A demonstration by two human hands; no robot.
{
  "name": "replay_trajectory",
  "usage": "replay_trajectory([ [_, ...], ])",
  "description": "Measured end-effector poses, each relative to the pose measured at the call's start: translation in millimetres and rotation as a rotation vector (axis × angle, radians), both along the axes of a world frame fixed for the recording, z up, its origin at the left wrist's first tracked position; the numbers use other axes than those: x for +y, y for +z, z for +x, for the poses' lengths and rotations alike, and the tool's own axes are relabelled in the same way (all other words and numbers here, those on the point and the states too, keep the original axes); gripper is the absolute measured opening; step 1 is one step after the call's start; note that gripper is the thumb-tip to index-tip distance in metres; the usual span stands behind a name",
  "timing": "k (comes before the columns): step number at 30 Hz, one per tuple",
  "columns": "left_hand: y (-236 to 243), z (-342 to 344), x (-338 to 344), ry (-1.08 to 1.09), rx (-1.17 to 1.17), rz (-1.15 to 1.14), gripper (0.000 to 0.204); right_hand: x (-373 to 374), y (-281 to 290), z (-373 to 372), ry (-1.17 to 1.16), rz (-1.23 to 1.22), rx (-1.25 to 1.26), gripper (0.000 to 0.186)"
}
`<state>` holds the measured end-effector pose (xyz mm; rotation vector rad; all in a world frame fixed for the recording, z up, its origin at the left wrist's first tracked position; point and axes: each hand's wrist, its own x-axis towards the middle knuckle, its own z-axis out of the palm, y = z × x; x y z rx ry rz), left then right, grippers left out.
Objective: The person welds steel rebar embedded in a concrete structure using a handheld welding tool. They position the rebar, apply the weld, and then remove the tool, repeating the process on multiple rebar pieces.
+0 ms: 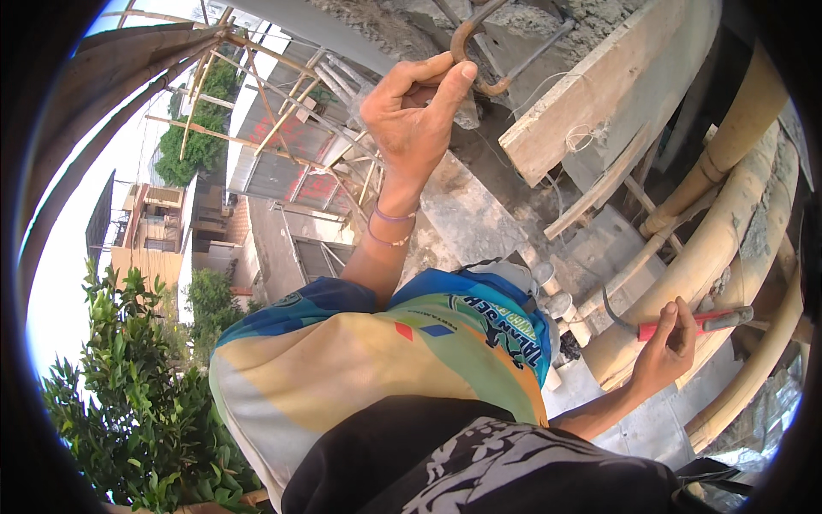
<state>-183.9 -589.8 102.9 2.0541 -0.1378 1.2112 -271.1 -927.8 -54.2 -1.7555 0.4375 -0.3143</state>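
My left hand point(415, 116) is raised at the top centre. Thumb and fingertips pinch a rusty metal bar point(467, 41) bent into a curve, beside thin steel rods point(539, 51). Lower down on the right, my right hand point(668, 351) is closed round a red-handled tool point(709, 321) lying along thick bamboo poles. From one end of the tool runs a thin, dark, curved piece point(615, 313); its other end is grey and blunt. The fingers partly cover the handle, so its exact kind is unclear.
A wooden board point(591, 107) juts across the upper right. Thick bamboo poles point(711, 248) run down the right side. Bamboo scaffolding point(265, 94), houses point(154, 223) and a leafy tree point(128, 385) fill the left. Rough concrete point(467, 210) lies below my left hand.
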Motion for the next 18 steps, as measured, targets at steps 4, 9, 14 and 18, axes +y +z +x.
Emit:
replay_trajectory([
  [4, -1.1, 2.0, -3.4, 0.002, -0.011, -0.061, 0.019, -3.2, 5.2, -3.2, 0.004, -0.072, -0.071, 0.029],
  [9, -1.0, 1.3, -6.5, -0.030, -0.020, -0.090, 0.018, -7.8, 20.3, -7.8, -0.008, -0.140, -0.014, 0.029],
  [14, -2.9, 0.0, -6.8, -0.109, 0.011, -0.213, 0.020, -5.6, 34.2, -13.9, 0.007, -0.167, -0.128, 0.027],
  [18, -3.1, 1.2, -6.5, -0.117, -0.021, -0.208, 0.018, -2.0, 32.9, -21.4, 0.007, -0.175, -0.138, 0.025],
])
